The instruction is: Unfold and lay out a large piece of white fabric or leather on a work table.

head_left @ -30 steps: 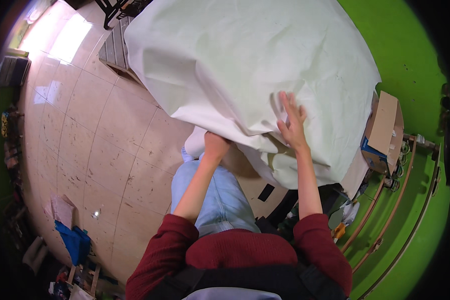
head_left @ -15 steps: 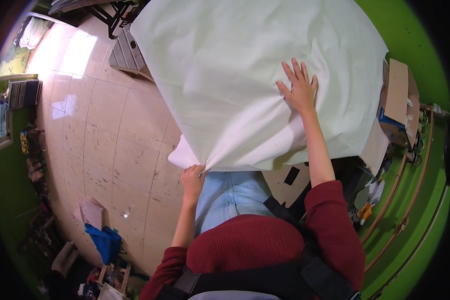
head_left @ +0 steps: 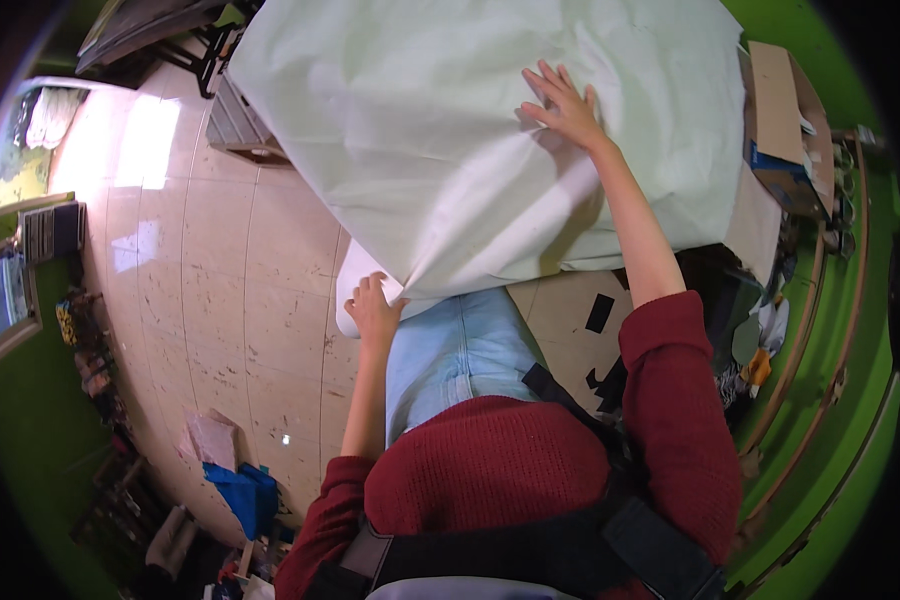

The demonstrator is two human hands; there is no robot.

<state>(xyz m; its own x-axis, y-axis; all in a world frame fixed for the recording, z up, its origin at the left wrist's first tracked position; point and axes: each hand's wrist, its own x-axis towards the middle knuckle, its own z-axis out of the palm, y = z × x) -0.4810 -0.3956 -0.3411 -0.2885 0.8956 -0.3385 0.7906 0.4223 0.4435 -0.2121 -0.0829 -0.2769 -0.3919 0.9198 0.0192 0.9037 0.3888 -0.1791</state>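
Note:
A large white sheet (head_left: 390,130), creased and fabric-like, is spread over a broad surface in front of me and hides what lies beneath. At its near left corner, my left hand (head_left: 373,312) has bent fingers over the hanging flap, the thumb beside the gathered crease; it appears to grip the sheet loosely. Folds fan out from that crease toward the middle. Farther up and to the right, my right hand (head_left: 567,110) is open, fingers spread, its palm side toward the sheet, casting a shadow; whether it presses on the cloth I cannot tell.
An open cardboard box (head_left: 778,125) stands by the green wall at the right, near wooden rails (head_left: 842,370). A grey crate (head_left: 240,125) sits at the sheet's far left edge. A blue bag (head_left: 245,492) lies on the tiled floor (head_left: 215,320) at the lower left.
My left hand's fingers have loosened and spread somewhat at the corner. The right hand has turned, its fingers now angled more to the left and lifted somewhat. The whole view has shifted slightly.

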